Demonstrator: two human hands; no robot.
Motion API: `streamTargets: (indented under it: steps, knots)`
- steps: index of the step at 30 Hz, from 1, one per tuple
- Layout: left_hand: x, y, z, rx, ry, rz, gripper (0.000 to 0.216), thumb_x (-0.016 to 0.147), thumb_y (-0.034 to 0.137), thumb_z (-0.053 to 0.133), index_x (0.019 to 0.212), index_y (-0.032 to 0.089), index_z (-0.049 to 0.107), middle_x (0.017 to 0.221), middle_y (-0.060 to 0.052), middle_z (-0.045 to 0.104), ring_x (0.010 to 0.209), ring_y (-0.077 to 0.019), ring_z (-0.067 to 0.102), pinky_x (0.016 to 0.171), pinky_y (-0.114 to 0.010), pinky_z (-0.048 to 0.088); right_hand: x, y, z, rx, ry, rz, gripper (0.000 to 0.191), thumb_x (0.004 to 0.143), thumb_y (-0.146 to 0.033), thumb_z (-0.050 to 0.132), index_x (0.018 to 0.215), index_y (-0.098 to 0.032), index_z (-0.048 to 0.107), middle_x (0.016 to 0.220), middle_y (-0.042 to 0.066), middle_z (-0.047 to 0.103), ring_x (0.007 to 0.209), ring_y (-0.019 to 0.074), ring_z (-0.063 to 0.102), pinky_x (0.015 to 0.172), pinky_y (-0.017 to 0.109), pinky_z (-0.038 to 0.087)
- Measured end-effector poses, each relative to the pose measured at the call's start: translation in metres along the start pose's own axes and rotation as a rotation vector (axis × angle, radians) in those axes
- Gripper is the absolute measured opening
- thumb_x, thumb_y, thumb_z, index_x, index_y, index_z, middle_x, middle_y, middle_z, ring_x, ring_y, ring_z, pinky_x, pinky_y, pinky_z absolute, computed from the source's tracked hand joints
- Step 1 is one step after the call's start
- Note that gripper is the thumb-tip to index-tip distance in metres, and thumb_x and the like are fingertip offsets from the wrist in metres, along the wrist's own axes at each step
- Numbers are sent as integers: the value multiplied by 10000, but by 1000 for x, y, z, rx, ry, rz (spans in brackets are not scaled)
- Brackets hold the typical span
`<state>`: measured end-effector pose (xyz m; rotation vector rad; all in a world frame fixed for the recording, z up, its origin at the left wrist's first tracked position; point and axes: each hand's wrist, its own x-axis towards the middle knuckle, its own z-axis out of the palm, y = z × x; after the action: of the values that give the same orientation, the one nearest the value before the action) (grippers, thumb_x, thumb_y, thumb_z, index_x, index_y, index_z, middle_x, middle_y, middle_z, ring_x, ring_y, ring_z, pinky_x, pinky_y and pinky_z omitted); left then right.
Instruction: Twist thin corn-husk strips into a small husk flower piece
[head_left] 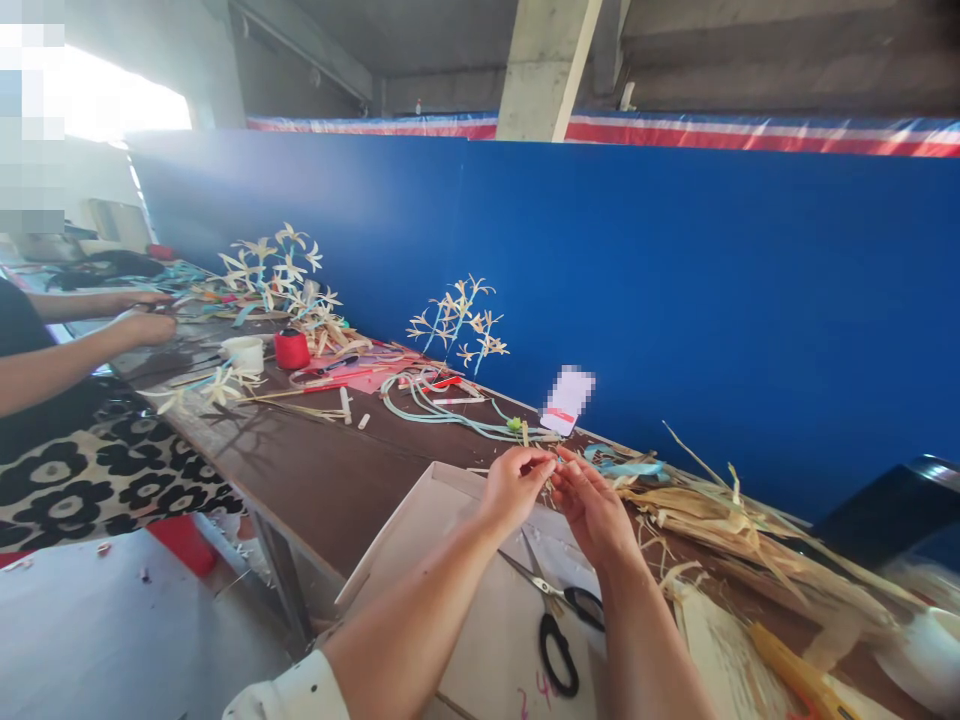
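I see my left hand [516,485] and right hand [592,505] pinched together on a thin straw strip [553,470], raised above the worktop [330,480] for fine work, scissors [559,620] just below them.

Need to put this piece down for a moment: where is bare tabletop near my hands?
Bare brown table lies left of the white board, before the green cords. The board left of the scissors is free. Right, dried husks crowd it.
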<state>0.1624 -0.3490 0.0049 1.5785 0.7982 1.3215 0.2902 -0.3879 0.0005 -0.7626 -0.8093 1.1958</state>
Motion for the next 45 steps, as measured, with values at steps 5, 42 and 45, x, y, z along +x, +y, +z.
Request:
streamTargets:
  steps: [5, 42, 45]
  knots:
    - [1, 1, 0, 14, 37, -12, 270, 809, 359, 537, 903, 160, 694, 850, -55, 687, 706, -133, 607, 606, -207, 459, 3, -3, -2, 77, -3, -40, 399, 793, -310, 642, 1171, -199, 576, 1115, 103, 646, 978, 183, 627, 846, 292, 508]
    - [-10, 1, 5, 331, -187, 439, 361, 832, 115, 433, 1135, 204, 608, 1150, -61, 617, 1072, -167, 534, 944, -314, 420, -11, -22, 15, 164, -6, -123, 599, 766, -697, 429, 1227, -329, 531, 1365, 44, 460, 1270, 245, 387, 1001, 484, 338]
    - [-17, -1, 7, 543, -377, 578, 602, 741, 47, 463, 1310, 243, 450, 1343, -28, 488, 1281, -199, 347, 1073, -413, 281, -11, -22, 15, 184, -18, -136, 608, 772, -703, 407, 1245, -337, 512, 1371, 41, 451, 1272, 250, 383, 998, 498, 336]
